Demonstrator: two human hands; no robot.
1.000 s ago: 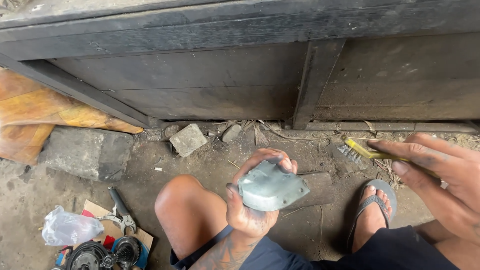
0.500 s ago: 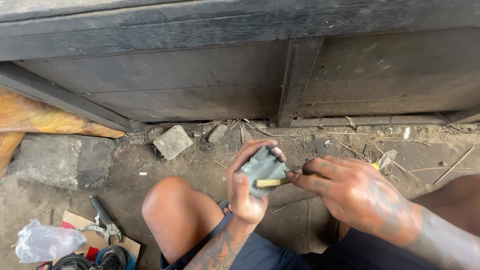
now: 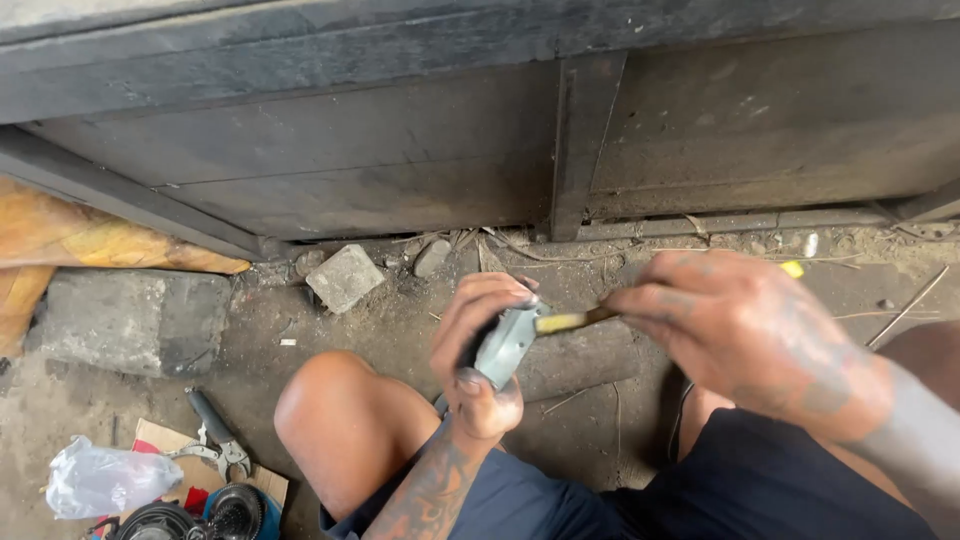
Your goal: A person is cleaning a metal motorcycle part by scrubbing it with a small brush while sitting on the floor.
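My left hand (image 3: pixel 478 345) grips a small grey metal part (image 3: pixel 507 343) in front of my knee (image 3: pixel 340 410), holding it upright. My right hand (image 3: pixel 745 335) holds a thin brush with a yellowish handle (image 3: pixel 565 321), its tip touching the top of the grey part. The yellow end of the brush (image 3: pixel 792 268) sticks out behind my right hand. Both hands are over dirty ground close to a dark metal wall.
A dark steel panel (image 3: pixel 400 180) stands ahead. A small stone (image 3: pixel 344 277) and a concrete block (image 3: pixel 130 320) lie on the dirt. Pliers (image 3: pixel 215 435), a plastic bag (image 3: pixel 105 480) and round black parts (image 3: pixel 190 518) sit at lower left on cardboard.
My right hand came in from the right with the brush and brought its tip onto the grey part. The left hand turned the part from flat to edge-on.
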